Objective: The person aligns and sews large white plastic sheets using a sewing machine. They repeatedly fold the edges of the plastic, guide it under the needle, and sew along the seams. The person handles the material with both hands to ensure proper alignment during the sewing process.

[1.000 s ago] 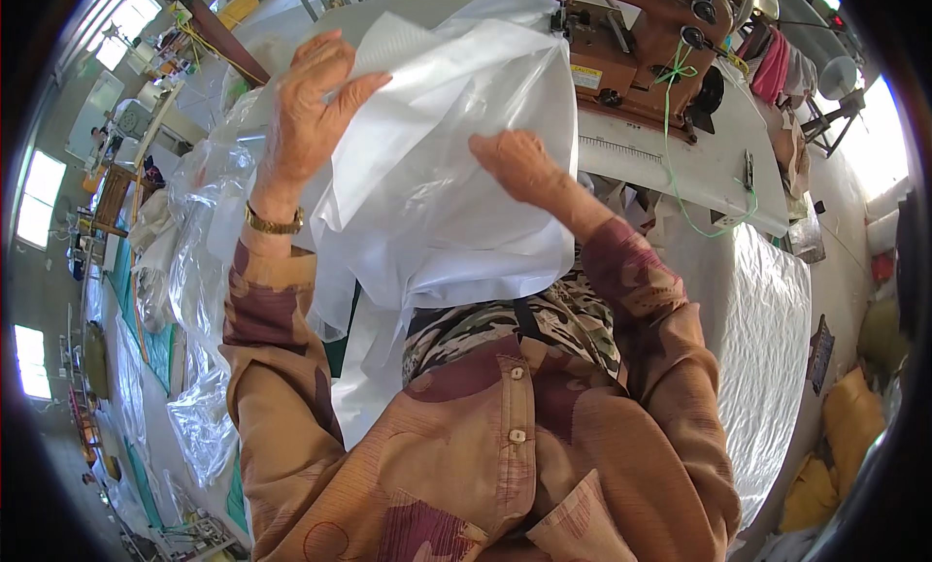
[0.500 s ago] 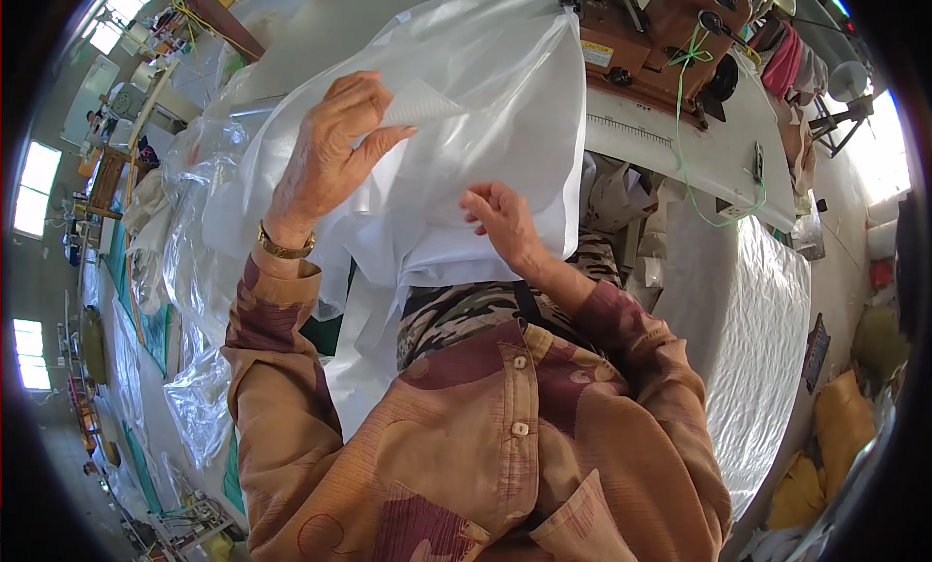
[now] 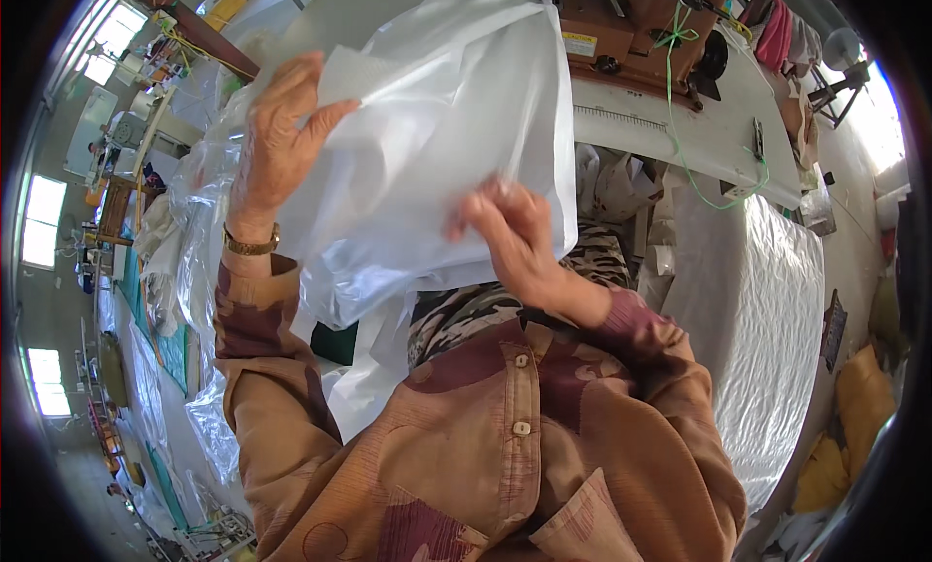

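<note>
A glossy white plastic sheet (image 3: 427, 164) spreads from the sewing table down over my lap. My left hand (image 3: 282, 135), with a watch at its wrist, is at the sheet's left side, and its fingers and thumb curve around a raised, folded part of the material. Nearer to me, my right hand (image 3: 510, 237) is over the lower right of the sheet. Its fingers are bent and smeared by motion, so whether they grip the material does not show. Beyond the sheet's right edge stands a brown sewing machine (image 3: 631, 38).
Green string (image 3: 670, 115) dangles from the machine across the grey tabletop (image 3: 621, 120). Shiny white sheeting (image 3: 757, 339) hangs at the right. Clear crumpled plastic (image 3: 204, 300) lies along the left. A yellow bundle (image 3: 864, 397) sits on the floor at the far right.
My left hand has moved left and slightly away from me, and the raised fold has shifted with it. The sheet's lower edge has lifted at the left. My right hand has come slightly nearer.
</note>
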`<move>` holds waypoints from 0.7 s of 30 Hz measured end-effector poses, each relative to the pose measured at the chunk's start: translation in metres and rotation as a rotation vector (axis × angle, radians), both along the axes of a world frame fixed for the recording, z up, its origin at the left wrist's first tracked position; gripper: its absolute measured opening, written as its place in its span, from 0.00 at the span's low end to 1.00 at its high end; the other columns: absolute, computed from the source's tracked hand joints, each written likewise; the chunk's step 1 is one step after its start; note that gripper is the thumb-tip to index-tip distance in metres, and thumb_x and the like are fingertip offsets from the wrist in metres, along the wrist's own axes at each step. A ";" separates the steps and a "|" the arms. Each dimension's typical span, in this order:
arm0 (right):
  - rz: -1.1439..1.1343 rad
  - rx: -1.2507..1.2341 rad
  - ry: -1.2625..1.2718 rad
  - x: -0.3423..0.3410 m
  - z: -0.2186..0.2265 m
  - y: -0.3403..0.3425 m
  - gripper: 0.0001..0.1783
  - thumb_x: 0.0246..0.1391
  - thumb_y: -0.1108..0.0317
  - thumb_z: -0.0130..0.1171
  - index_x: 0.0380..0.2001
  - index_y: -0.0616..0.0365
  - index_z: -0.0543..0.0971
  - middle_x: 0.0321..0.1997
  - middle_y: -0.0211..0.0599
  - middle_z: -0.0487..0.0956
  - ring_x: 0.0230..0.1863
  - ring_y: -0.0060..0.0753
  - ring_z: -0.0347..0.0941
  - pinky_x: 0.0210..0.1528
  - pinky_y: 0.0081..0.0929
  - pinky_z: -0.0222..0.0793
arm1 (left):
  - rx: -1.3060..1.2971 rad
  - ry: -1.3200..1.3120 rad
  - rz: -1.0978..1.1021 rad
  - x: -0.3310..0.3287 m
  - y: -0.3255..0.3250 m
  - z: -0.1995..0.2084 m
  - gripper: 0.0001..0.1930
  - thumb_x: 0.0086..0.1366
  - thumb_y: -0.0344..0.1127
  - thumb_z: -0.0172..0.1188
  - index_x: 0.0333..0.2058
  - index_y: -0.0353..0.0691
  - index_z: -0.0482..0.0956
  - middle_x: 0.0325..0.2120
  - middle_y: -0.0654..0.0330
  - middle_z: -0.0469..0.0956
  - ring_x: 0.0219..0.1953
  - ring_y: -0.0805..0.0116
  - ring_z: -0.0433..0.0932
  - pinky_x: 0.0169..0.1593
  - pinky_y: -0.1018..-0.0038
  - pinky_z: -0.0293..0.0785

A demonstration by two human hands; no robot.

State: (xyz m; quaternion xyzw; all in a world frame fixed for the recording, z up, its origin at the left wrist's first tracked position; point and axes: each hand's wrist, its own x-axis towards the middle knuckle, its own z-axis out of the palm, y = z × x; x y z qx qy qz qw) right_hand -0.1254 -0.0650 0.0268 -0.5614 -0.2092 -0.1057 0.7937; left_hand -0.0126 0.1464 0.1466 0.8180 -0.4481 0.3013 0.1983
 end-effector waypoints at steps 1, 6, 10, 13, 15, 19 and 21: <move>0.066 0.023 0.047 -0.013 0.007 -0.010 0.15 0.69 0.65 0.52 0.27 0.59 0.76 0.26 0.29 0.79 0.33 0.18 0.73 0.41 0.23 0.68 | -0.029 0.081 -0.032 -0.007 -0.001 -0.004 0.11 0.53 0.27 0.70 0.34 0.31 0.80 0.32 0.52 0.77 0.45 0.49 0.77 0.51 0.60 0.74; 0.207 -0.140 0.256 -0.021 -0.026 -0.025 0.14 0.68 0.65 0.54 0.27 0.61 0.76 0.24 0.29 0.78 0.29 0.16 0.74 0.34 0.22 0.71 | 0.172 0.329 -0.141 -0.027 -0.018 -0.059 0.06 0.58 0.27 0.65 0.34 0.36 0.81 0.34 0.54 0.79 0.45 0.50 0.77 0.53 0.61 0.72; 0.146 -0.272 0.440 -0.022 -0.065 -0.025 0.15 0.66 0.63 0.57 0.29 0.63 0.76 0.23 0.30 0.79 0.28 0.18 0.77 0.32 0.21 0.73 | 0.120 0.459 -0.096 -0.046 -0.040 -0.110 0.05 0.58 0.26 0.65 0.33 0.36 0.77 0.28 0.55 0.78 0.41 0.50 0.78 0.55 0.59 0.72; 0.031 -0.370 0.292 -0.027 -0.056 -0.027 0.14 0.65 0.65 0.57 0.27 0.62 0.74 0.22 0.35 0.78 0.26 0.26 0.77 0.31 0.26 0.72 | -0.002 0.492 -0.039 -0.059 -0.056 -0.120 0.06 0.59 0.26 0.65 0.33 0.36 0.76 0.24 0.55 0.77 0.34 0.53 0.79 0.58 0.56 0.72; -0.034 -0.447 0.156 -0.029 -0.045 -0.029 0.13 0.64 0.66 0.57 0.26 0.62 0.73 0.22 0.39 0.77 0.24 0.34 0.77 0.31 0.30 0.72 | -0.064 0.471 -0.033 -0.063 -0.061 -0.119 0.05 0.60 0.26 0.64 0.33 0.36 0.76 0.23 0.55 0.77 0.31 0.54 0.79 0.58 0.56 0.72; -0.133 -0.705 -0.091 -0.026 -0.030 -0.033 0.12 0.60 0.69 0.59 0.24 0.60 0.71 0.20 0.42 0.76 0.23 0.47 0.74 0.32 0.38 0.70 | -0.004 0.393 -0.080 -0.068 -0.063 -0.118 0.02 0.62 0.24 0.61 0.33 0.34 0.77 0.24 0.55 0.77 0.30 0.54 0.78 0.52 0.59 0.74; -0.149 -0.814 -0.145 -0.024 -0.028 -0.033 0.10 0.58 0.70 0.59 0.25 0.60 0.71 0.19 0.43 0.75 0.23 0.49 0.73 0.33 0.40 0.70 | 0.007 0.399 -0.094 -0.071 -0.064 -0.122 0.03 0.62 0.25 0.61 0.35 0.33 0.77 0.24 0.55 0.76 0.30 0.53 0.77 0.47 0.61 0.74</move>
